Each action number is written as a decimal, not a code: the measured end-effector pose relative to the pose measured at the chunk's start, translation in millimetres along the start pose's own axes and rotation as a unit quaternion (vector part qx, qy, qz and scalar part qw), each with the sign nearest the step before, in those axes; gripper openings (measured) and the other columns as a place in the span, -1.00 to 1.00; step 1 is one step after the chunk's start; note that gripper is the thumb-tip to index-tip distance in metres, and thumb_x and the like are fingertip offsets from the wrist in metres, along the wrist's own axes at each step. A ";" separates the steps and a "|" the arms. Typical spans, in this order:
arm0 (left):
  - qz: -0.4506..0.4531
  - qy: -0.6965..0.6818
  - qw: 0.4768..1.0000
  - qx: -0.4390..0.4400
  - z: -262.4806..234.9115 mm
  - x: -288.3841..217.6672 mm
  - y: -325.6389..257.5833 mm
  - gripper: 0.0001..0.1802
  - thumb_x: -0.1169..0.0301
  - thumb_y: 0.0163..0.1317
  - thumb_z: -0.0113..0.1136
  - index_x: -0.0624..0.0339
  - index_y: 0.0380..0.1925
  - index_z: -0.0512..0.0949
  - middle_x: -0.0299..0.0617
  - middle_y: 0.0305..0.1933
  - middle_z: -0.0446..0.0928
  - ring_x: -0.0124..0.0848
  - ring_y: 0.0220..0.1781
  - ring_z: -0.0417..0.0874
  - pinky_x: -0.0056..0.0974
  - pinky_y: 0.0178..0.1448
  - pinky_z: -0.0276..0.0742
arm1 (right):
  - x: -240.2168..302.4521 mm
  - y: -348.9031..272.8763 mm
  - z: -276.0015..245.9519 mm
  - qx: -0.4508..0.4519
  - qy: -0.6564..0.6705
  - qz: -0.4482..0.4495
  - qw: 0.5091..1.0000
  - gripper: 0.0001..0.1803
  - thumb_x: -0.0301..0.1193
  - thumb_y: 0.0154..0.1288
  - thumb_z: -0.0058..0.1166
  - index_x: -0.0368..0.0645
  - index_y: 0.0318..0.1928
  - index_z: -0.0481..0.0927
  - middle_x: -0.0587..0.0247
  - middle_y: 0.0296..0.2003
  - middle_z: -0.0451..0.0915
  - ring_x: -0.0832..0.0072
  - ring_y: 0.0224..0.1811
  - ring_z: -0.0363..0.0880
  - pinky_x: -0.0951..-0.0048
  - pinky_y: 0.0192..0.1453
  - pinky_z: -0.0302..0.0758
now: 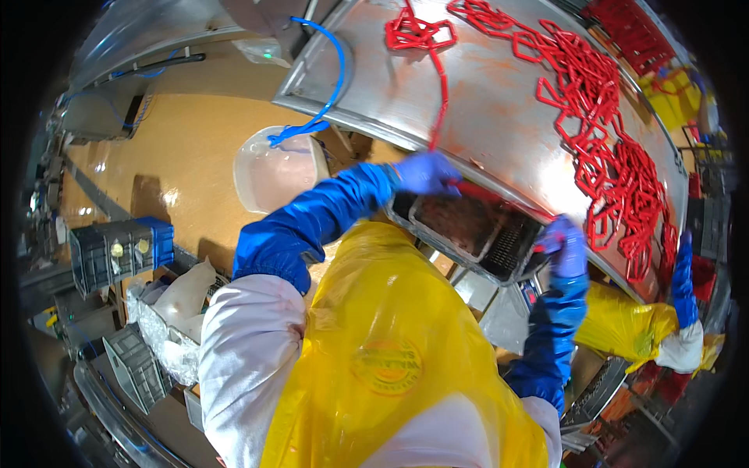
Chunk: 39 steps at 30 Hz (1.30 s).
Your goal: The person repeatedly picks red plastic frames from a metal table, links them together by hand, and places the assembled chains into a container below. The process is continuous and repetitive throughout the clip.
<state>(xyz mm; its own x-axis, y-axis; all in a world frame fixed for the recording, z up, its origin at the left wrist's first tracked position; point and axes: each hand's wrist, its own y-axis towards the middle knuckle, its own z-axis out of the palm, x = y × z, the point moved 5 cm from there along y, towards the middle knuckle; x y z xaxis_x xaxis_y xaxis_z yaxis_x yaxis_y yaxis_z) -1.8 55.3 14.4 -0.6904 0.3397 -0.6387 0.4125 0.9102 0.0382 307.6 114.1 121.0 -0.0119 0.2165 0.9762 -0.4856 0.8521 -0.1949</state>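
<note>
A string of thin red linked sausages (499,197) is stretched between my two hands, just over the table's near edge. My left hand (425,171), in a purple glove, is closed on its left end, where another length (441,86) runs up onto the steel table. Gripping the other end is my right hand (562,246), also gloved and smeared by motion. Below the stretched string sits a dark crate (511,269) holding a tray of brownish-red matter (456,222). A large tangled heap of red linked sausages (577,93) covers the table's right side.
The steel table (499,109) spans the upper right. A white tub (242,168) with pinkish liquid stands left of it, a blue hose (339,54) hanging over it. Grey crates (117,253) are at left. A co-worker's yellow apron (632,324) shows at right.
</note>
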 end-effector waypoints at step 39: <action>-0.071 0.041 0.987 0.136 41.3 -7.8 62.8 -0.70 0.21 0.42 0.05 0.14 -0.04 0.59 0.01 -0.09 0.67 -0.03 -0.01 0.65 -0.08 0.17 0.45 | -133.0 160.6 4.5 -0.161 -0.495 -0.160 0.839 -0.69 -0.15 0.49 0.06 -0.15 -0.17 0.62 0.21 -0.36 0.70 0.41 -0.35 0.69 0.40 -0.34 0.52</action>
<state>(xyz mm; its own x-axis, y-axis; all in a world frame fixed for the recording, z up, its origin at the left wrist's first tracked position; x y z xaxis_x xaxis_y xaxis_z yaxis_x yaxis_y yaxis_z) 54.0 100.0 -9.9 -0.7937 0.2417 -0.5582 0.4451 0.8562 -0.2622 227.3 220.1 -39.7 -0.7228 -0.4143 0.5531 -0.3436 0.9099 0.2325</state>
